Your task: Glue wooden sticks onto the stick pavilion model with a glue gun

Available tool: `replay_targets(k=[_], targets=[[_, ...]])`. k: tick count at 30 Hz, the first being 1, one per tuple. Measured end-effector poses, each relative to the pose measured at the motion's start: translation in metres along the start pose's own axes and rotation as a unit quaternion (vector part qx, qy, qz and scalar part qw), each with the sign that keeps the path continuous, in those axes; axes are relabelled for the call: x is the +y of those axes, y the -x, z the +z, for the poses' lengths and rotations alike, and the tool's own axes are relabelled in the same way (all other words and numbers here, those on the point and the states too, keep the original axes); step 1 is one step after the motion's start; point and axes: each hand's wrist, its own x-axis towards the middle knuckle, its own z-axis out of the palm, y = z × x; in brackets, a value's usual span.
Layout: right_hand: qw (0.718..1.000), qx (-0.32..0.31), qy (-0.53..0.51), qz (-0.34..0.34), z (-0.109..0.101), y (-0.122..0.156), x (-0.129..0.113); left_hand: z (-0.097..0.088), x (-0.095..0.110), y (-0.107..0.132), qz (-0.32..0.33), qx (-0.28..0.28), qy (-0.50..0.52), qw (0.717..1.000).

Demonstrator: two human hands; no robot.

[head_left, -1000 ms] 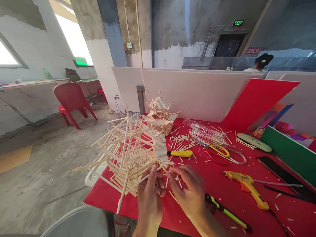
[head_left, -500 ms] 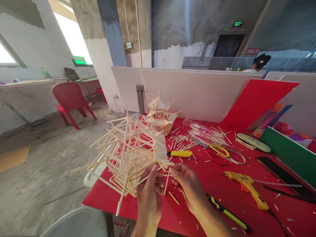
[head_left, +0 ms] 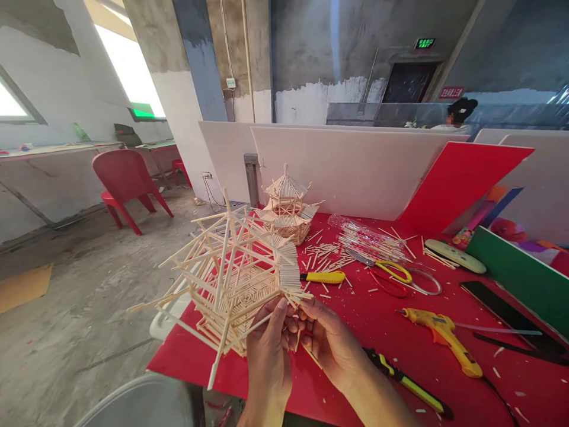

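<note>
Head view: left of centre, an openwork stick frame stands tilted at the edge of a red table. The left hand is closed on its near right corner, thumb laid along the edge, other fingers curled below. Close beside it, the right hand has thumb and fingers bent towards that corner; I cannot tell whether they pinch a stick. Good practice here, I judge, is a steady, light left grip, with small fingertip movements on the right, since thin joints could snap.

The frame mixes bare spokes, a floor of nested slats and one roof panel of tightly ranked sticks. Behind it stands a pagoda of pale wood, pointed and ribbed. Rightward come a smooth yellow cutter, scattered sticks, scissors with looped handles, and a hard-shelled yellow glue gun.
</note>
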Motion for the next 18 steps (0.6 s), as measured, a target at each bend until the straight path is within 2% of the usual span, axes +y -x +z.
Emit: replay_targets(k=[3, 8, 18], targets=[[0.999, -0.029, -0.014, 0.003, 0.0036, 0.0007, -0.0007, 0.0009, -0.0004, 0.0002, 0.003, -0.009, 0.001, 1.0], [0.999, 0.0, -0.041, 0.013, 0.0063, 0.0018, -0.0015, 0.0018, -0.0012, -0.0001, 0.006, -0.017, -0.004, 1.0], [0.998, -0.013, -0.064, 0.016, 0.0053, 0.0014, 0.0005, 0.0032, -0.0035, -0.0006, 0.016, -0.012, -0.009, 1.0]])
